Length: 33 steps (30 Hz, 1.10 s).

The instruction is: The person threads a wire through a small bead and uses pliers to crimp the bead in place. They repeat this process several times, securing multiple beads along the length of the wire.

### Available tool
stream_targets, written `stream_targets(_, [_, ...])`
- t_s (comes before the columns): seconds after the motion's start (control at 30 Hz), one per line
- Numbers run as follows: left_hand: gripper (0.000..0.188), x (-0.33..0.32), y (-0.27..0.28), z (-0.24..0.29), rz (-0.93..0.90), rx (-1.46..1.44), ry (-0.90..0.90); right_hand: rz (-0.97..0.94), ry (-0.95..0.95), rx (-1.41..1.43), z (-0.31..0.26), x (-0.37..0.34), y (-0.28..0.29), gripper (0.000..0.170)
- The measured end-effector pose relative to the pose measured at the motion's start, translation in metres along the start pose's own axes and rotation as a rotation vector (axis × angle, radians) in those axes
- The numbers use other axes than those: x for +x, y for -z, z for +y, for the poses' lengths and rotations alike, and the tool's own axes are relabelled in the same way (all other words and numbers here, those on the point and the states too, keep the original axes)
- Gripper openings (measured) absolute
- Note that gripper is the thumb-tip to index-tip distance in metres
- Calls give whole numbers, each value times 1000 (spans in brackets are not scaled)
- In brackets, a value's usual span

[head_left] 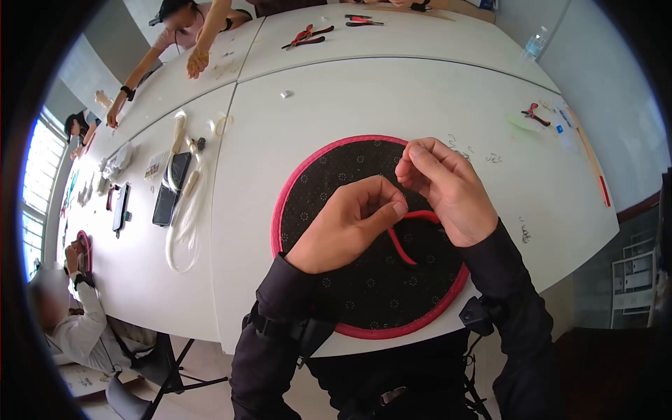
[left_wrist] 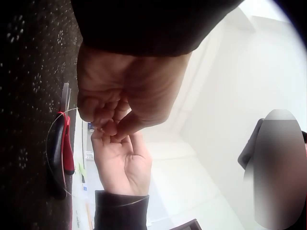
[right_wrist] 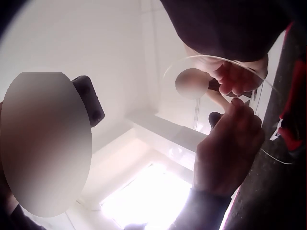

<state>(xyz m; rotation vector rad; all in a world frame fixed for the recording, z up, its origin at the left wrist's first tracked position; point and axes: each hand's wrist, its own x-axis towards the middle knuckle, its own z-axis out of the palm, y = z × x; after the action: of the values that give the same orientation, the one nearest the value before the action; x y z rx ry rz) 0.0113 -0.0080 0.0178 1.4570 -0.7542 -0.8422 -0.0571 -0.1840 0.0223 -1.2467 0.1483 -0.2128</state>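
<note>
Both hands meet over a round black mat with a red rim. The left hand has its thumb and fingers curled together, pinching a thin transparent cord that loops out from its fingertips in the left wrist view. Right at those fingertips, the right hand pinches with thumb and forefinger; the bit of cord between the fingers is hidden. An arc of the cord also passes across the right hand in the right wrist view. Below the hands, pliers with red and black handles lie on the mat, partly covered by the hands.
Bundles of transparent cord and a black phone lie on the table at left. More pliers rest at the far side, others at right. A water bottle stands back right. Other people sit around the table.
</note>
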Motion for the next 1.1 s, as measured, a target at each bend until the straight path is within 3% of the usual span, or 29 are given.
stream_targets(0.13, [15,-2,0,4,-32,26,49,27,-10,-24,1,3,6,21])
stream_targets(0.23, [15,-1,2,-2,15,-85,-39,48,16,-100,-4,2,5,21])
stream_targets(0.33, [18,7,-1,-15,259,-271,-218,34,74,-236,-11,-3,1,21])
stream_targets(0.5, [21,6,4,-18,409,-387,-200,-94,-42,-318,-9,-11,-12,22])
stream_targets(0.8, [14,8,9,-22,297,-613,-165,-63,-138,-230,8,-2,-15,25])
stream_targets(1.1, [14,7,11,-21,258,-580,-108,-99,-227,-160,10,3,-7,27])
